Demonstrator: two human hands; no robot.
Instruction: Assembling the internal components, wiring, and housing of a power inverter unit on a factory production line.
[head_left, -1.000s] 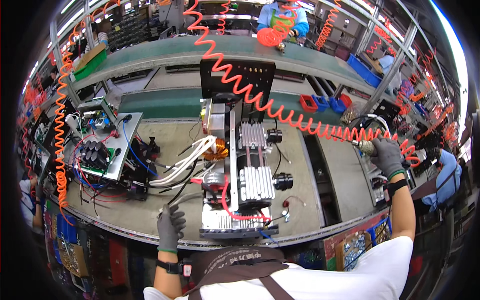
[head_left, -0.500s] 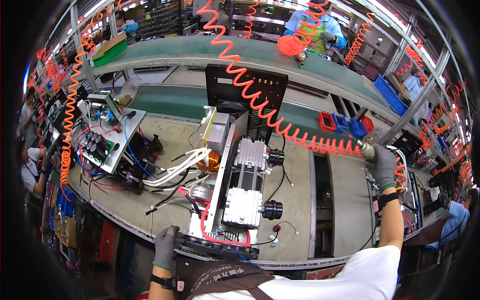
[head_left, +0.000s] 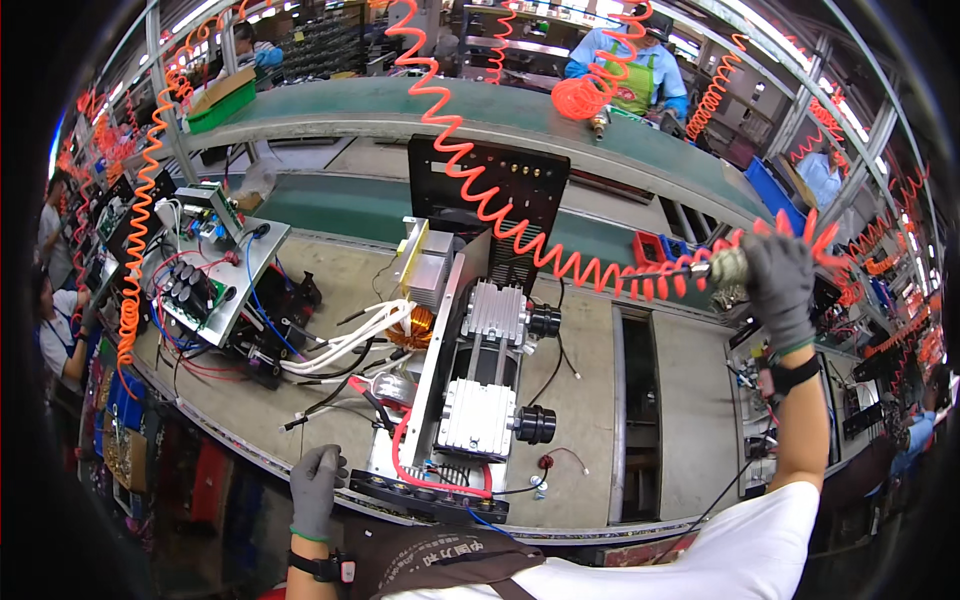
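Note:
My right hand (head_left: 782,290), in a grey glove, is raised at the right and wrapped round an air screwdriver (head_left: 730,267). Its thin bit points left, and a red coiled air hose (head_left: 520,235) stretches across the view to this hand. My left hand (head_left: 318,488), also gloved, hovers low by the bench edge, left of a black panel (head_left: 425,497). Its fingers are curled in; whatever they hold, if anything, is hidden. Between my hands stands an open machine chassis with silver finned blocks (head_left: 478,415), black round connectors (head_left: 535,424), a copper coil (head_left: 412,327) and white cables (head_left: 350,345).
A second open assembly (head_left: 215,270) with a circuit board lies on the left. Farther right is another unit (head_left: 755,400). Red and blue bins (head_left: 660,246) sit beyond the bench. A person (head_left: 630,70) works behind the green conveyor (head_left: 390,100); more coiled hoses hang down.
My right hand has risen and moved slightly away with the air screwdriver, whose bit now shows pointing left. My left hand has shifted a little left.

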